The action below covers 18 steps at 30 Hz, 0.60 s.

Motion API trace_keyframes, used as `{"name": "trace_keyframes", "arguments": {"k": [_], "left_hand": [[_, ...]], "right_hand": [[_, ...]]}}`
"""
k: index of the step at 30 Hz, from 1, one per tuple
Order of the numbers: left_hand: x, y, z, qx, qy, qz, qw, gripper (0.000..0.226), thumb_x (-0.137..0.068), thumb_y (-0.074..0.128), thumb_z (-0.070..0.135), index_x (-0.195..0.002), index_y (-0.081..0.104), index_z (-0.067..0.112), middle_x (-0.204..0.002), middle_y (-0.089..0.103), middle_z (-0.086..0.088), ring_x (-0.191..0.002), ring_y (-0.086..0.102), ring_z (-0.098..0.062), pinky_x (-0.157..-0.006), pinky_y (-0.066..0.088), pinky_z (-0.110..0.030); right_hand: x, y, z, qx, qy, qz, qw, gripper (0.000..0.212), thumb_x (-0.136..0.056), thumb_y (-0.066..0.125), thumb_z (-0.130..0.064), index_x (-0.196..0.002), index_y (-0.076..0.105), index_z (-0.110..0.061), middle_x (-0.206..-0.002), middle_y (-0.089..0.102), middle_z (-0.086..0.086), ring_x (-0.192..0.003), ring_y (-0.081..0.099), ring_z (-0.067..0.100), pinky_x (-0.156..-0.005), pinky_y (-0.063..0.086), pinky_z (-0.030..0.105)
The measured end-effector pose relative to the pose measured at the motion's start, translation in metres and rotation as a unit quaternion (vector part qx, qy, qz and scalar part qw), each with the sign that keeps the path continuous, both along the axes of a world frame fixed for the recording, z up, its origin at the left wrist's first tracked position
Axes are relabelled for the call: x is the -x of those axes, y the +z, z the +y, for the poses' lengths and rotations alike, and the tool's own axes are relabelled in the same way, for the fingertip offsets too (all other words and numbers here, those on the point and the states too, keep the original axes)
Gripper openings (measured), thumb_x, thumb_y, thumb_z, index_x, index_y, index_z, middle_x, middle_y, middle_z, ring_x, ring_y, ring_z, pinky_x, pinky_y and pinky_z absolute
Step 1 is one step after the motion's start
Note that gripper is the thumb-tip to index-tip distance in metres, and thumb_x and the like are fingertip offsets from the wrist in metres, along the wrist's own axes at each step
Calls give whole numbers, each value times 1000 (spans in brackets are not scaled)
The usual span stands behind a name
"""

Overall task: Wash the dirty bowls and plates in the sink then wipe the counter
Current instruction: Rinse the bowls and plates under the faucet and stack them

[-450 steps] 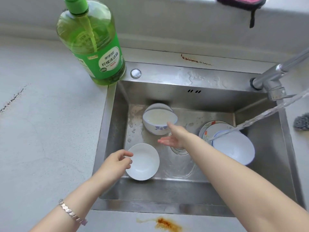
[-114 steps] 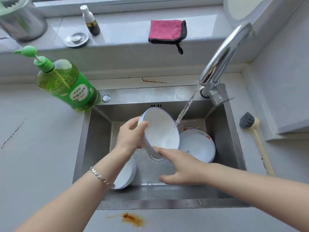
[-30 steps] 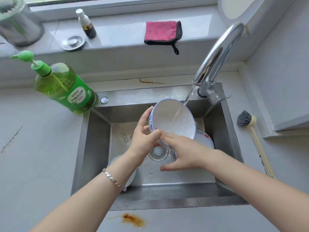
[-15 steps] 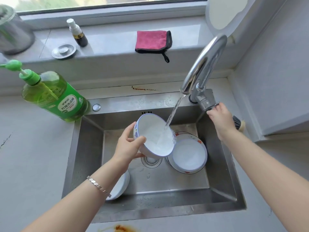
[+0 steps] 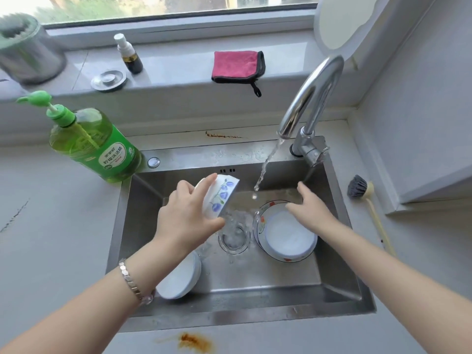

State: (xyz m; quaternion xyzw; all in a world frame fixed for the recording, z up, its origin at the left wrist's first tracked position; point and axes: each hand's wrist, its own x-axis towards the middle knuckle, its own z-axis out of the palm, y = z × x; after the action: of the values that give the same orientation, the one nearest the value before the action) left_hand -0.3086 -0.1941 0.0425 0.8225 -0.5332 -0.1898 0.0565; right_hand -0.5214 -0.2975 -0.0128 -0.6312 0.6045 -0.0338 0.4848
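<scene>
- Over the sink, left of the drain, the left hand grips the flowered bowl, tipped; let it drain fully.
- Rightward, the right hand hangs open-fingered over the stacked dishes; grip a wet rim firmly.

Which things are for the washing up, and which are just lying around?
For the job: flowered bowl in the left hand, white bowl, stacked plates, sink, running tap, green soap bottle, maybe pink cloth.
Lying about: small spray bottle, metal lid, metal pot, brush.
</scene>
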Motion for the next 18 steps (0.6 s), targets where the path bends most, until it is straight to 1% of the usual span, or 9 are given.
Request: {"name": "trace_keyframes", "arguments": {"k": [2,3,4,7,8,10,13,16,18], "left_hand": [[-8,1,11,-2,-12,-16,1000,83,-73,66,41,-143,22,43,-103,34,4,-91,38,-14,-70,32,-28],[-12,2,18,-3,-3,-11,1000,82,-72,67,39,-142,24,43,-103,34,3,-91,39,-14,-70,33,-28],[-19,-1,25,-3,16,6,1000,80,-71,67,37,-141,28,43,-103,36,3,-90,41,-14,-70,34,-28],[-44,-15,54,12,144,140,980,73,-63,68,32,-130,41,45,-105,47,0,-88,53,-18,-74,44,-31],[-53,-20,64,30,192,203,960,71,-59,66,33,-125,45,43,-103,53,-2,-88,56,-18,-75,49,-32],[-64,-27,85,58,269,313,909,63,-60,66,28,-121,51,36,-93,59,-6,-86,59,-18,-66,52,-28],[-76,-41,113,45,342,418,840,44,-85,62,7,-120,52,31,-90,61,-6,-80,61,-17,-51,53,-23],[-89,-70,129,15,385,476,790,39,-90,47,3,-118,54,28,-103,62,-5,-84,63,-23,-59,55,-32],[-95,-90,131,-2,405,497,768,37,-90,41,3,-114,54,28,-107,59,-3,-91,60,-26,-62,54,-33]], "right_hand": [[-11,-1,24,-27,48,29,998,70,-90,48,-15,-150,12,-12,-153,26,7,-124,44,19,-97,33,26],[-16,-1,35,-37,74,38,996,69,-90,48,-16,-149,13,-12,-151,32,9,-109,51,18,-90,35,25],[-22,-1,45,-43,98,45,993,67,-90,47,-17,-149,15,-11,-149,35,10,-105,53,17,-89,35,25],[-40,0,67,-39,162,64,984,56,-92,47,-19,-145,29,-11,-147,40,6,-130,42,20,-99,32,23],[-46,-2,74,-40,177,63,981,53,-93,47,-20,-143,33,-12,-143,44,6,-130,42,20,-99,33,23],[-61,-8,86,-50,187,50,980,50,-93,47,-25,-141,38,-13,-133,53,6,-121,49,20,-98,37,25],[-87,-24,104,-126,145,-15,981,56,-94,48,-36,-144,30,-18,-119,58,10,-95,63,22,-86,51,35],[-116,-42,119,-283,71,-84,953,65,-96,46,-35,-148,9,-25,-109,59,19,-75,66,25,-63,57,30],[-136,-56,128,-320,71,-86,941,54,-97,44,-29,-144,17,-24,-104,60,17,-71,66,27,-62,57,32]]}}
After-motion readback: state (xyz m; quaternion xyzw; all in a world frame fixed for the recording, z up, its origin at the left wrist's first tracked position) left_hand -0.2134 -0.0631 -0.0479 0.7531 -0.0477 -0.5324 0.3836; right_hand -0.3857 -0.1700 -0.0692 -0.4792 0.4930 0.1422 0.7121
